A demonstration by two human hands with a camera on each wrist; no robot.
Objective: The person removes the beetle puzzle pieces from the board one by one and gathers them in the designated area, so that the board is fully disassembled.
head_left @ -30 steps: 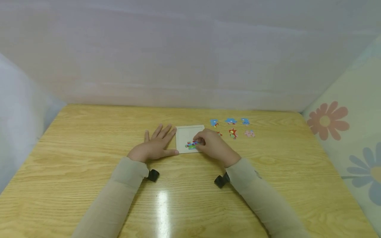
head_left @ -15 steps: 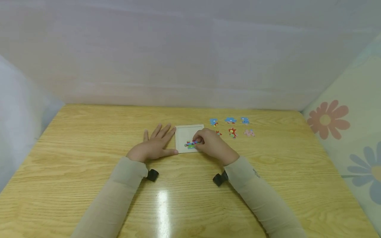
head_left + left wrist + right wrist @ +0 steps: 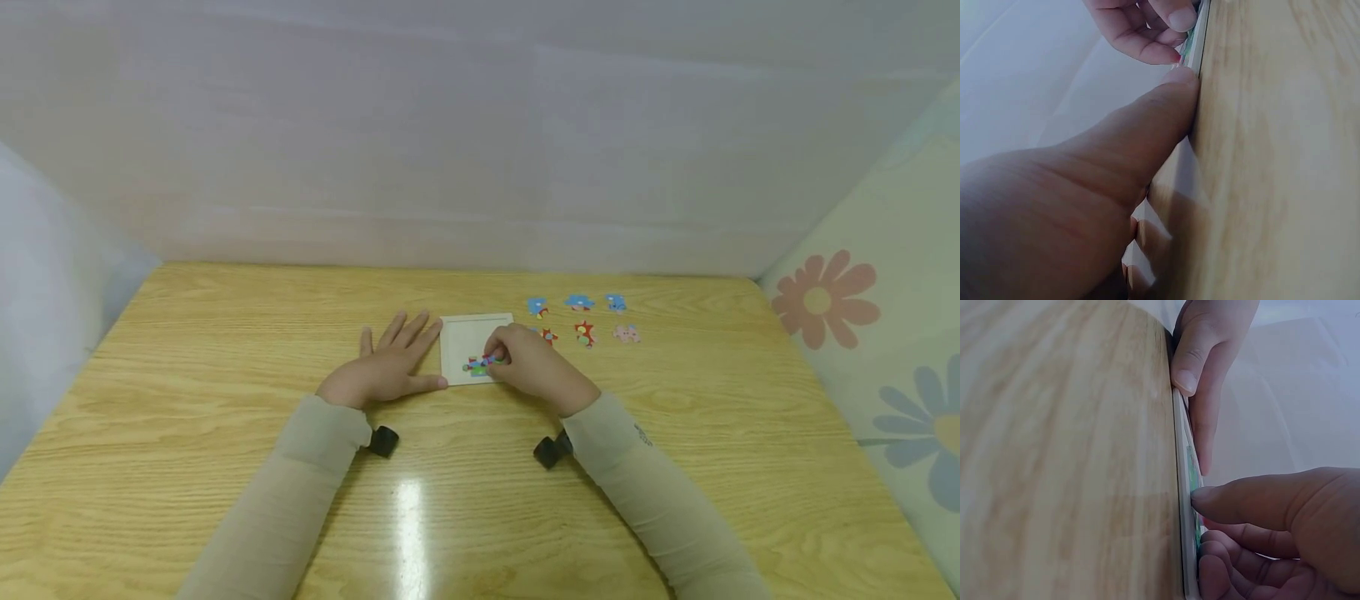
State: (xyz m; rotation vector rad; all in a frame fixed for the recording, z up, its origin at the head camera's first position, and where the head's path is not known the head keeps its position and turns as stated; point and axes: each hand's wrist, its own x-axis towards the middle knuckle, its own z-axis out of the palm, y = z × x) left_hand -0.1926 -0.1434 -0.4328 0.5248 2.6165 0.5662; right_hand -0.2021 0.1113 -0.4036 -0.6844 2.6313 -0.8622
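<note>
A square, pale puzzle tray lies on the table, with colourful jigsaw pieces in green, red and blue along its near side. My left hand rests flat at the tray's left edge, fingers spread, thumb on its near corner. Over the tray's right part, my right hand bends its fingers and pinches a puzzle piece low against the tray; the fingers hide most of that piece. In the right wrist view, the right thumb touches the green printed surface just inside the rim.
Several loose puzzle pieces lie in two rows right of the tray: blue ones behind, a red one and a pink one in front. The right hand overlaps part of one. A pale cloth wall stands behind the wooden table.
The right hand stays over the same pieces, with its fingers shifting only slightly. The left hand keeps its place at the tray. The whole view drifts a little.
</note>
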